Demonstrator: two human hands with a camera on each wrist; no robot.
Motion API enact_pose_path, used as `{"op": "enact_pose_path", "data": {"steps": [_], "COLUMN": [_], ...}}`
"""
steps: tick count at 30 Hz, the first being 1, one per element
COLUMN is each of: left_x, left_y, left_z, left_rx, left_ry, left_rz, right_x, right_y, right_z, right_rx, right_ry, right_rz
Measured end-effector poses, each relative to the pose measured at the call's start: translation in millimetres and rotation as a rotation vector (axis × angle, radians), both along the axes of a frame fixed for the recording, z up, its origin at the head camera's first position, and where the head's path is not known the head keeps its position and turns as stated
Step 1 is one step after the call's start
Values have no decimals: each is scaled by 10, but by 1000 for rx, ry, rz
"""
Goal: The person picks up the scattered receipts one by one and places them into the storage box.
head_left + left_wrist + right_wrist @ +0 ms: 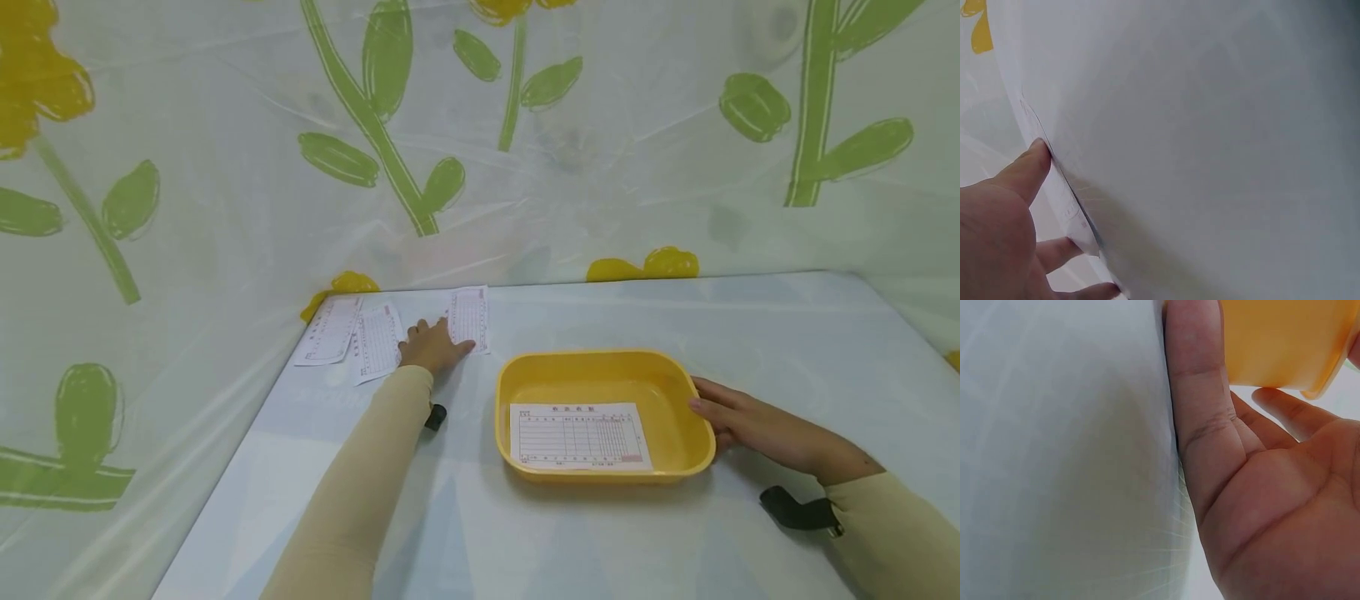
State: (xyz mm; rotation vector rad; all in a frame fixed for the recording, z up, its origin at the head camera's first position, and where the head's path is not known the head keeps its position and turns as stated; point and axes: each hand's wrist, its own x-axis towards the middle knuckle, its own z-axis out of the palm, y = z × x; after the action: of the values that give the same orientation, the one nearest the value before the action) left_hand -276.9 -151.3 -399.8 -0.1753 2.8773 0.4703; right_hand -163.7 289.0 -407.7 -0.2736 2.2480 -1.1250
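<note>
My left hand reaches to the back of the table, with its fingers spread over the left edge of a printed paper slip. In the left wrist view, the thumb and fingertips touch the slip, which lies nearly flat. At the right end of a yellow plastic tray, my right hand holds the rim, thumb on top and fingers against the outer wall. One printed form with a ruled table lies inside the tray, towards its front left.
Left of my left hand, two more printed slips, one nearer and one at the table's left edge, lie close together. A white curtain with green and yellow plants hangs behind the white table.
</note>
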Motion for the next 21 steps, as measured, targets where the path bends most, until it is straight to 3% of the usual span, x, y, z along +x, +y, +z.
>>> {"op": "enact_pose_path", "data": {"steps": [13, 21], "left_x": [-89, -95], "left_y": [29, 63], "left_z": [-79, -73], "left_rx": [6, 4], "left_ry": [114, 182], "left_rz": [-76, -89], "right_x": [10, 18], "right_y": [-5, -14], "right_z": [9, -10], "right_rx": [14, 34], "right_ry": [11, 35], "right_rz": [-14, -2]}}
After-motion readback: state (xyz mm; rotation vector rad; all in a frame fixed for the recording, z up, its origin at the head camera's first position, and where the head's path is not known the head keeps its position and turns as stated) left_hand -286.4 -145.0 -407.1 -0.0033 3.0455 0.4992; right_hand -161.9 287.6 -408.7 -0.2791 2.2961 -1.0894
